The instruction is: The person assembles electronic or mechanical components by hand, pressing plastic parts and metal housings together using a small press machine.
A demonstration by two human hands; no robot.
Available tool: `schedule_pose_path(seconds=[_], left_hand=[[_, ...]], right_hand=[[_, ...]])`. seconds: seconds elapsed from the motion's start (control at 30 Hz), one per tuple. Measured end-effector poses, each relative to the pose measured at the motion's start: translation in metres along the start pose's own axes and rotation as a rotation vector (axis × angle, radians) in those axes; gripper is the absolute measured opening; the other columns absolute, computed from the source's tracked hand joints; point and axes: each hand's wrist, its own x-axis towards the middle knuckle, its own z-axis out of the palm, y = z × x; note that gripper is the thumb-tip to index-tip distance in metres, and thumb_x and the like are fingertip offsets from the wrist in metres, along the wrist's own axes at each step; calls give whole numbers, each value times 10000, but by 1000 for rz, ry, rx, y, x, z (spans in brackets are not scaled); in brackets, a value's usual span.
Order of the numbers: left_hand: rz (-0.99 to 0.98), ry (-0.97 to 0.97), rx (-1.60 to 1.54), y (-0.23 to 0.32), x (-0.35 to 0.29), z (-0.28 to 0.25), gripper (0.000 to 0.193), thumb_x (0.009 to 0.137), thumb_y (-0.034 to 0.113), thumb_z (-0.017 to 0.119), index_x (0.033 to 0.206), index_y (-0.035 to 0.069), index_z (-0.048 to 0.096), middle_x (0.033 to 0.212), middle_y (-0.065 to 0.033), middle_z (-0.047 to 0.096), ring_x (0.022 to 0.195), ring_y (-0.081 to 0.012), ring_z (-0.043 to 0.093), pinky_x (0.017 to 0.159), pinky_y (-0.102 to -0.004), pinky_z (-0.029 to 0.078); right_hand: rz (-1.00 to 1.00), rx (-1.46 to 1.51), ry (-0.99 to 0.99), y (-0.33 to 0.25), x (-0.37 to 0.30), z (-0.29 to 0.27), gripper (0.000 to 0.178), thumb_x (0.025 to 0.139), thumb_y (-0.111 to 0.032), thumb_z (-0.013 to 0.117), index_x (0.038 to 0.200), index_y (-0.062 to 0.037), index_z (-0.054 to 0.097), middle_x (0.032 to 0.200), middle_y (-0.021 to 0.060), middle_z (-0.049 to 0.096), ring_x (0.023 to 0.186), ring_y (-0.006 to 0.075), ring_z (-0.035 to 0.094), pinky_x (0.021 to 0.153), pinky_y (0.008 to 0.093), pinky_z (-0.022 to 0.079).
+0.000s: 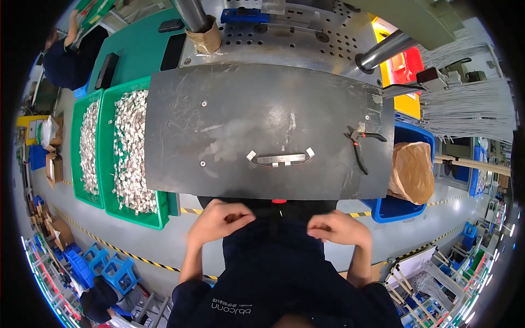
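Fingers of the left hand [221, 220]: loosely curled, tips bent in near the thumb; cannot tell whether they touch. Fingers of the right hand [342, 227]: likewise curled, contact with the thumb unclear. Nothing visible in either grasp.

Positions by clock face, centred on the dark grey plate [246, 109]. Left hand at 7, right hand at 5, both beyond the plate's near edge and apart from each other.

Silver metal bar [281, 158]: on the plate, just off centre toward 6, lying lengthwise along 9–3. Small pale block [251, 155] near its 9 o'clock end, second pale block [310, 152] near its 3 o'clock end, both tilted. Thin curved strip [258, 164] bows along the bar's 6 o'clock side; two pale tabs [275, 164] there also. Neither hand touches these.

Cutters [357, 143] with black-and-red handles: on the plate at 3, handles spread.

At 9: two green trays [162, 210], side by side, filled with small whitish pieces [131, 158]. Between 3 and 4: blue bin [402, 213] with crumpled brown paper [411, 172] inside. At 12: perforated metal surface [295, 41].
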Motion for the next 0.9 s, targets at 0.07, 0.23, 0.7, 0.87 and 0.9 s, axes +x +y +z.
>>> schedule_pose_path(seconds=[0.07,0.23,0.7,0.87,0.9], left_hand=[[197,281,176,23,26,13,76,864,95,832,891,47,779,575,-58,581,461,-166,539,477,-324,425],[398,652,275,21,77,23,93,828,69,854,907,67,805,589,-52,579,464,-164,508,472,-321,405],[444,718,307,14,84,29,87,830,83,859,898,58,810,645,-66,656,481,-189,560,490,-323,442],[390,686,338,19,83,27,85,837,79,851,903,52,806,651,-66,662,480,-190,560,491,-331,446],[393,687,340,19,83,27,84,837,76,850,901,49,804,650,-66,662,479,-187,558,491,-330,446]], right_hand=[[-68,77,90,-35,28,-2,152,1021,-164,710,953,-30,685,708,32,688,590,120,676,554,276,512],[-319,-257,892,-37,87,7,108,904,-60,813,896,-44,706,587,58,532,476,128,495,484,293,412],[-459,-317,989,-19,108,1,123,841,-5,839,949,-52,803,629,53,619,477,114,492,471,283,385],[-431,-319,996,-22,103,4,108,843,-10,842,936,-48,803,599,46,565,473,100,447,469,278,359],[-431,-320,996,-21,103,4,108,843,-10,842,936,-48,803,599,46,565,473,100,447,469,278,359]])
